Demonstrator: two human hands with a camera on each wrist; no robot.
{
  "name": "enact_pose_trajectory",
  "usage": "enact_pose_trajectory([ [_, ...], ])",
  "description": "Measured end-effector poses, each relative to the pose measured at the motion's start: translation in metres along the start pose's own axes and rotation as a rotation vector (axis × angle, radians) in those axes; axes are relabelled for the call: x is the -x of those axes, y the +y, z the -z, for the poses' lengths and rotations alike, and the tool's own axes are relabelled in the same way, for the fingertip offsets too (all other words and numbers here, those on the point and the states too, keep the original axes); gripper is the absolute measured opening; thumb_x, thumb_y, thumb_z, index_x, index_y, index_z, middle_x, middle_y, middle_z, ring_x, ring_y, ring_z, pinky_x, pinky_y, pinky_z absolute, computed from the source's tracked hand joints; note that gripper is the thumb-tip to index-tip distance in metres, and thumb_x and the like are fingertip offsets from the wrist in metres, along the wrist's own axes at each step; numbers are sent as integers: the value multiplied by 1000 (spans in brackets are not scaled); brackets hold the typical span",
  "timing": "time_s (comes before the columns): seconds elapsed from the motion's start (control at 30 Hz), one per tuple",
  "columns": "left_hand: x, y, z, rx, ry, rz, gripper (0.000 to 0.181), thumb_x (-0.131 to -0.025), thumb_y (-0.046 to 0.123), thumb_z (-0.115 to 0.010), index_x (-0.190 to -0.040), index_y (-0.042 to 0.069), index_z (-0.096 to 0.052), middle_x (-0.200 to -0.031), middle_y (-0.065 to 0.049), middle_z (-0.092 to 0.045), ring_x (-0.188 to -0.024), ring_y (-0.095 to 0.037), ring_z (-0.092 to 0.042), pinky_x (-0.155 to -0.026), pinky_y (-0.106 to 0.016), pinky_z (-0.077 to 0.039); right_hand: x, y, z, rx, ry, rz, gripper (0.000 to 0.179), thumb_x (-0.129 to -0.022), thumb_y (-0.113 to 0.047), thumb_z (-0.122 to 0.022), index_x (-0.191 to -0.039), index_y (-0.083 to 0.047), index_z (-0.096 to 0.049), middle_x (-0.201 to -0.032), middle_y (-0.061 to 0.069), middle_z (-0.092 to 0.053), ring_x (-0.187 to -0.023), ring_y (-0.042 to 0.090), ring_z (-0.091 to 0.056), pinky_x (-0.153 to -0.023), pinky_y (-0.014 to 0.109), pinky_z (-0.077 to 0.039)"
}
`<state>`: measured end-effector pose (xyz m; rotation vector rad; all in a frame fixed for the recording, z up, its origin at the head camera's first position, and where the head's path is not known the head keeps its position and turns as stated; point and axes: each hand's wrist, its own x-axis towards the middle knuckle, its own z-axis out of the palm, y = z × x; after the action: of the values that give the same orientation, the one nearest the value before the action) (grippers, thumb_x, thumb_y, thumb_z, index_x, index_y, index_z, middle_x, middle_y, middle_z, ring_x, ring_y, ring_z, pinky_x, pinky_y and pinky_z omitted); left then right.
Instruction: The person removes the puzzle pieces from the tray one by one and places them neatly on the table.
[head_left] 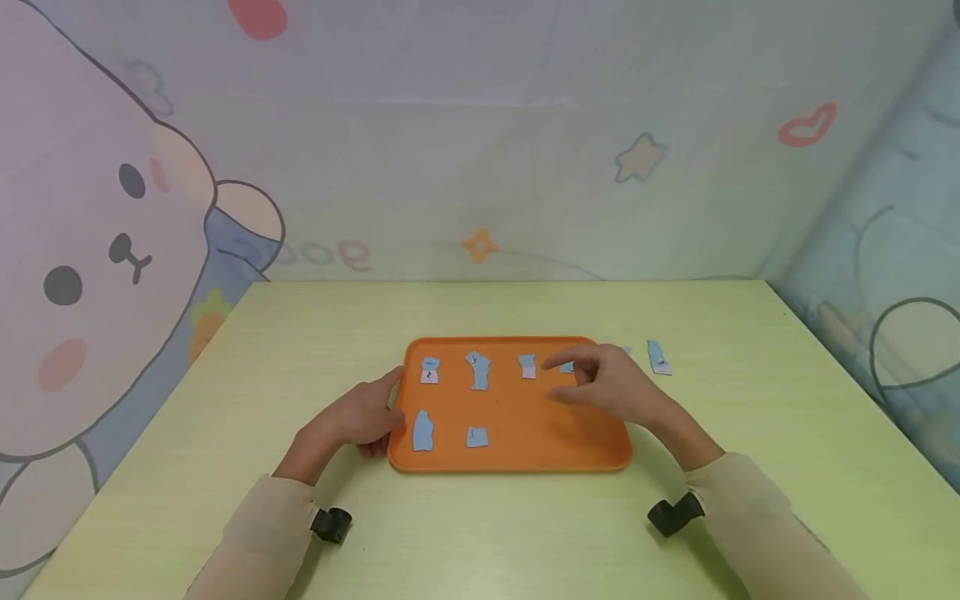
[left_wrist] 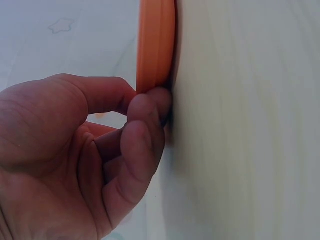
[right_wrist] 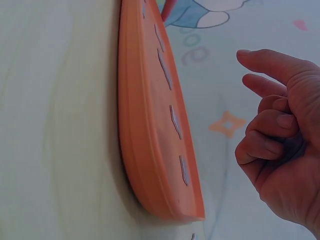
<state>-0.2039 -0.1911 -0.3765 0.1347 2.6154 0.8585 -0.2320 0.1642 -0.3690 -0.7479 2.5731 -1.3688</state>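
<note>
An orange tray [head_left: 517, 463] lies on the table with several small torn-looking light-blue pieces on it. My left hand [head_left: 360, 412] grips the tray's left end; in the left wrist view its fingertips [left_wrist: 145, 107] meet the orange rim. Over the tray's right part hovers my right hand [head_left: 611, 385], holding nothing, thumb and index finger apart and the other fingers curled in. Close to its fingertips lies a blue-and-pink piece [head_left: 528, 367]. Another blue piece [head_left: 567, 367] is partly covered by this hand. Further left are a Y-shaped piece [head_left: 479, 372] and a blue-and-pink piece [head_left: 429, 371].
A long blue piece [head_left: 423, 432] and a small squarish one [head_left: 477, 437] lie along the tray's near side. Beyond its right end, a blue piece [head_left: 659, 357] rests on the pale table [head_left: 750, 400], with another half hidden behind my right hand. A printed cloth [head_left: 465, 150] hangs behind.
</note>
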Motion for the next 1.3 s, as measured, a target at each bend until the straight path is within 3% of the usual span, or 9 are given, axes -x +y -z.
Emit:
enact_pose_trajectory([
  [0.3, 0, -1, 0, 1, 4, 7, 76, -87, 9, -49, -154, 11, -12, -55, -7, -59, -43, -18, -54, -45, -32, -49, -5, -4, -19, 24, -45, 48, 30, -78, -32, -77, -107, -25, -72, -56, -1, -36, -52, 11, -33, -52, 24, -35],
  [0.6, -1, -1, -1, -5, 7, 2, 76, -88, 9, -49, -154, 11, -13, -56, -7, -59, -43, -19, -55, -45, -32, -49, -8, -10, -41, 149, -45, 77, 30, -76, -30, -78, -104, -21, -73, -53, -6, -41, -52, 10, -40, -52, 25, -37],
  [0.93, 0, 0, 0, 3, -3, -9, 76, -88, 9, -49, -154, 11, -12, -56, -7, -58, -44, -19, -55, -45, -32, -49, -10, -19, -58, 217, -111, 32, 31, -77, -38, -76, -107, -29, -71, -55, -7, -39, -51, 7, -35, -49, 23, -29],
  [1.3, 1, 0, 1, -11, -3, -9, 76, -87, 9, -48, -154, 13, -13, -56, -9, -59, -44, -21, -55, -46, -34, -50, -16, -26, -72, 227, -219, -5, 31, -79, -36, -75, -108, -27, -71, -59, -4, -50, -54, 11, -42, -50, 26, -33],
])
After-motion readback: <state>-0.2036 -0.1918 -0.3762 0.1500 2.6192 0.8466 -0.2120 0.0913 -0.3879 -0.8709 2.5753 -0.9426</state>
